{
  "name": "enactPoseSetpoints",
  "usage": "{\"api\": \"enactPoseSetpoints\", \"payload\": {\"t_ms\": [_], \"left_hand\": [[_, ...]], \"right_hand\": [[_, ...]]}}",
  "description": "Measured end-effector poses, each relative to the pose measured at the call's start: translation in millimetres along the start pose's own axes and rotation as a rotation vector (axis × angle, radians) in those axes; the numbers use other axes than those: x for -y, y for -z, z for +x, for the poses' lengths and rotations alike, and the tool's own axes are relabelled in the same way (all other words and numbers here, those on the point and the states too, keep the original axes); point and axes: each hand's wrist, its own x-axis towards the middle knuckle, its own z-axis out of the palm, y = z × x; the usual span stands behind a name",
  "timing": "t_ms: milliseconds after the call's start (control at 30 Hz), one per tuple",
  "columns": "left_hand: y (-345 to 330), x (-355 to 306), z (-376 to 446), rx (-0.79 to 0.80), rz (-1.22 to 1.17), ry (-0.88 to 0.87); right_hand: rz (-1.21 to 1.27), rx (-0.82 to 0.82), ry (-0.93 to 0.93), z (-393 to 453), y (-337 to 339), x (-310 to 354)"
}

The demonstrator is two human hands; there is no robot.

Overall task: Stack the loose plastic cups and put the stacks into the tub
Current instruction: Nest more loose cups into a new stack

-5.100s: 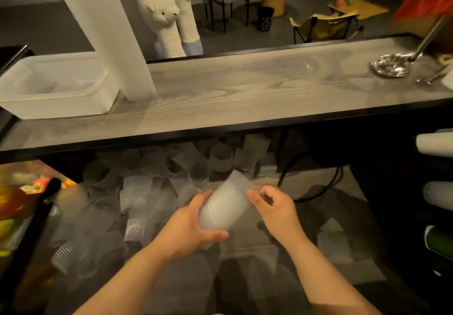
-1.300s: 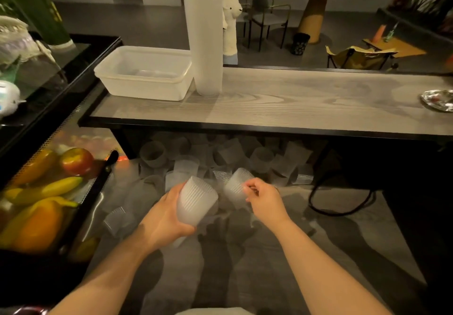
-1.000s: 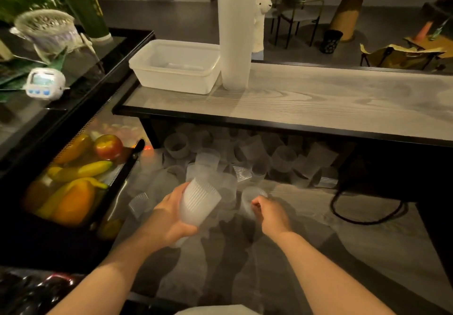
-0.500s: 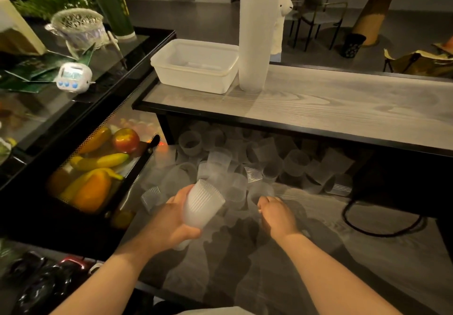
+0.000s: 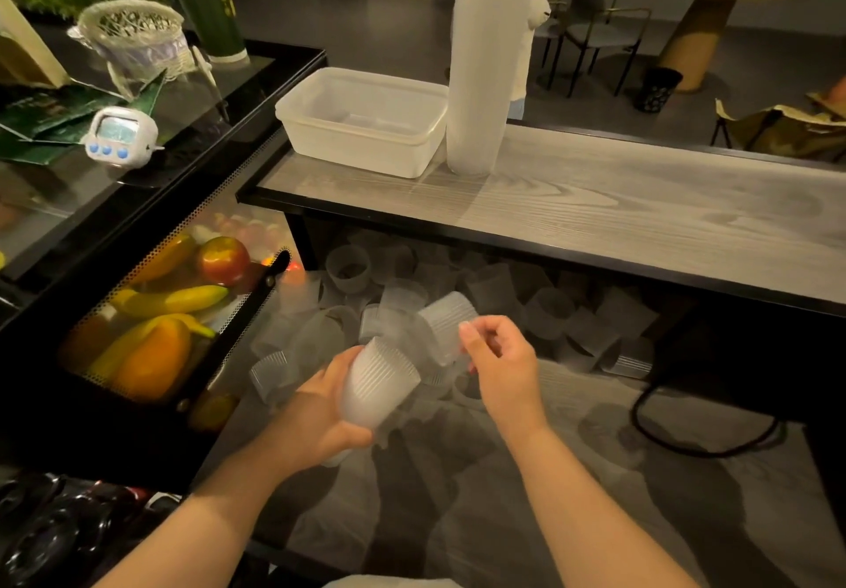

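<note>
My left hand grips a short stack of ribbed translucent cups, tilted with its mouth toward the upper right. My right hand pinches a single ribbed cup by its rim, just above and right of the stack, apart from it. Many loose cups lie scattered on the lower surface under the wooden shelf. The white plastic tub stands on the shelf's left end, nothing visible inside it. A tall stack of cups stands upright against the tub's right side.
The grey wooden shelf overhangs the loose cups. A glass case with fruit sits to the left, a white timer on the counter above it. A black cable loops at the right.
My right hand went down to the pile and has come up holding a single cup beside the stack. The view has shifted left; my left hand kept its stack.
</note>
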Motion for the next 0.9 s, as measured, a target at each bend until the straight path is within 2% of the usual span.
{"api": "enactPoseSetpoints", "payload": {"t_ms": [100, 233, 433, 500, 567, 633, 733, 800, 900], "left_hand": [[-1, -8, 4, -0.009, -0.040, -0.031], [0, -10, 3, -0.023, -0.030, -0.057], [3, -1, 4, -0.095, 0.013, 0.009], [2, 2, 1, -0.107, 0.047, 0.033], [0, 5, -2, -0.106, 0.062, 0.066], [-1, 9, -7, -0.101, 0.040, 0.089], [-3, 15, -13, -0.120, 0.025, 0.107], [-2, 16, -15, -0.135, 0.042, 0.104], [-2, 17, -16, -0.146, 0.031, 0.096]], "right_hand": [[0.020, 0.187, -0.043, 1, -9, 7], [-0.045, 0.313, -0.013, 3, -18, 3], [-0.404, 0.548, 0.176, -5, -31, -3], [-0.513, 0.542, 0.254, -4, -32, -6], [-0.606, 0.443, 0.255, 4, -30, -11], [-0.733, 0.401, 0.118, 19, -27, -20], [-1.026, 0.513, -0.093, 39, -26, -34], [-1.161, 0.560, -0.077, 41, -29, -44], [-1.156, 0.498, -0.002, 42, -29, -52]]}}
